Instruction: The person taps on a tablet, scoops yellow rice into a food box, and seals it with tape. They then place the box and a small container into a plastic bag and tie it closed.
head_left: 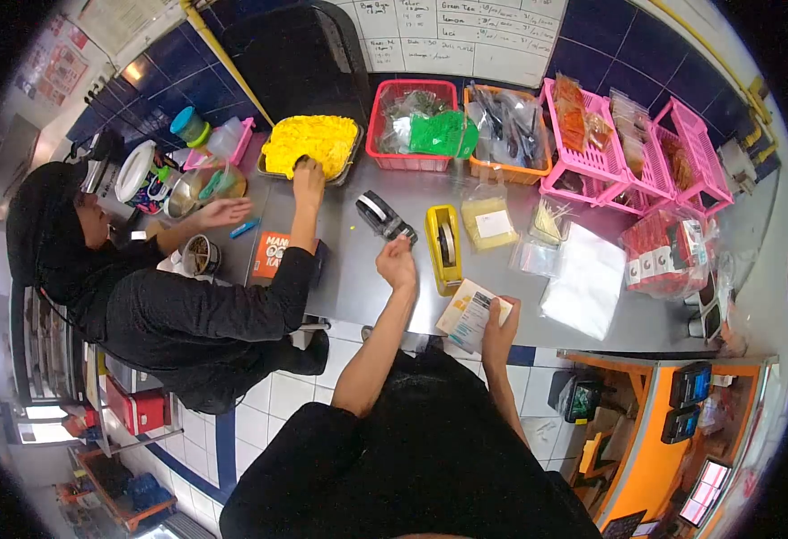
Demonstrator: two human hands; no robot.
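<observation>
One small box [471, 314], white with yellow and printed text, at the near edge of the surface [345, 301], right of centre. Right hand [500, 331] has it, fingers clamped on its right side, thumb on top. Can't tell if the box also rests on the surface. Left hand [397, 265] is at the near end of the black dispenser [378, 214], left of and farther than the box; fingers bunched, can't tell if they're clamped on tape or just touching.

Yellow dispenser [440, 256] stands between the hands, near end just beside the box. Beyond it to the right: bag [489, 225] with a white label. Farther right: white sheets [583, 278], then red packs [665, 251] at far right.

Far row, left to right: tray [358, 153] heaped with yellow food, red basket [412, 163] with bags and a green item, orange basket [506, 171] with dark items in clear bags, pink baskets [589, 194].

Left: co-worker [178, 305] in dark clothes, one arm reaching to the yellow food. Orange carton [272, 255] near that sleeve.
</observation>
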